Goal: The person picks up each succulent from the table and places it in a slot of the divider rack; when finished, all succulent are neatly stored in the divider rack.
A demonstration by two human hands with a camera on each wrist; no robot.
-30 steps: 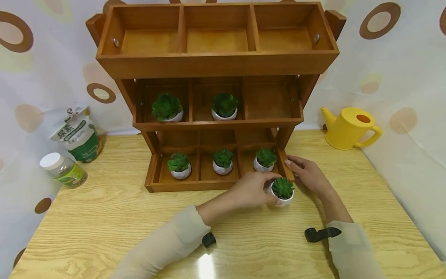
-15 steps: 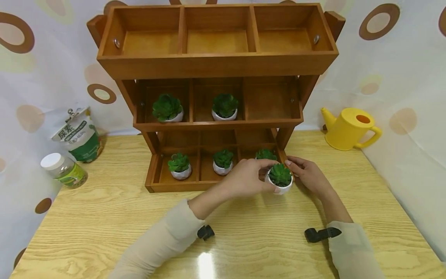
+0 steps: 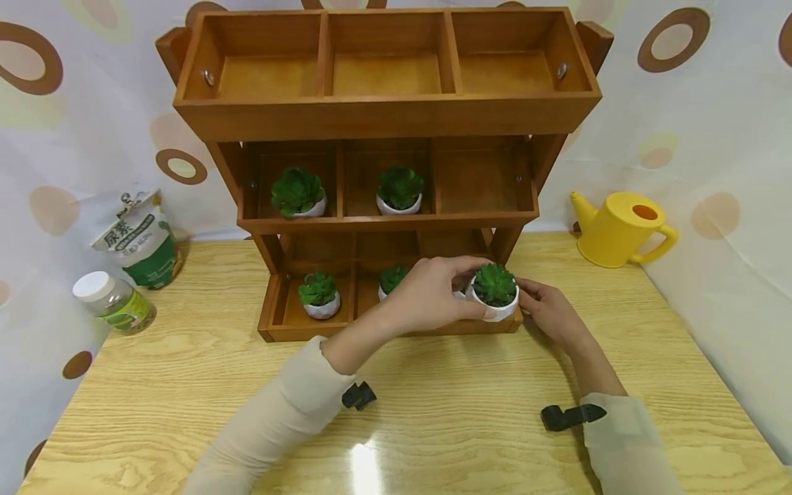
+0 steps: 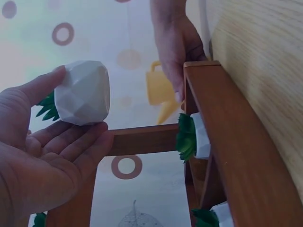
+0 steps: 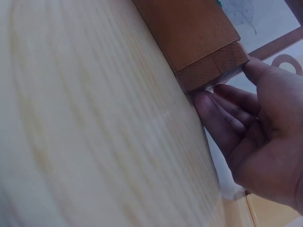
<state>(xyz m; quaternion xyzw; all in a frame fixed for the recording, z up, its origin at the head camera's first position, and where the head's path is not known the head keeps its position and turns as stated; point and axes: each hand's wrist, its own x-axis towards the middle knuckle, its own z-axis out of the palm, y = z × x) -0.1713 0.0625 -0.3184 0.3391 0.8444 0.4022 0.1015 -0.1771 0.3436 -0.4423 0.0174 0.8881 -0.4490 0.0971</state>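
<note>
A small succulent in a faceted white pot (image 3: 495,289) is held by my left hand (image 3: 427,295), thumb in front and fingers behind. It hangs in front of the bottom tier's right end; in the left wrist view the white pot (image 4: 83,92) shows on its side. My right hand (image 3: 551,313) rests against the end of the wooden rack's bottom tray (image 3: 371,332). In the right wrist view the fingers and thumb touch the tray's end board (image 5: 215,66). Another succulent (image 4: 187,139) sits in the tray's right compartment, mostly hidden by my left hand in the head view.
Two more succulents, left (image 3: 320,295) and middle (image 3: 391,278), sit in the bottom tray. The middle tier holds a left succulent (image 3: 298,192) and a centre one (image 3: 399,189). A yellow watering can (image 3: 619,230) stands right; a jar (image 3: 126,313) and pouch (image 3: 148,254) stand left.
My left hand has moved the potted succulent up and slightly left, from in front of the tray to overlapping its right end. The right hand stays at the tray's end.
</note>
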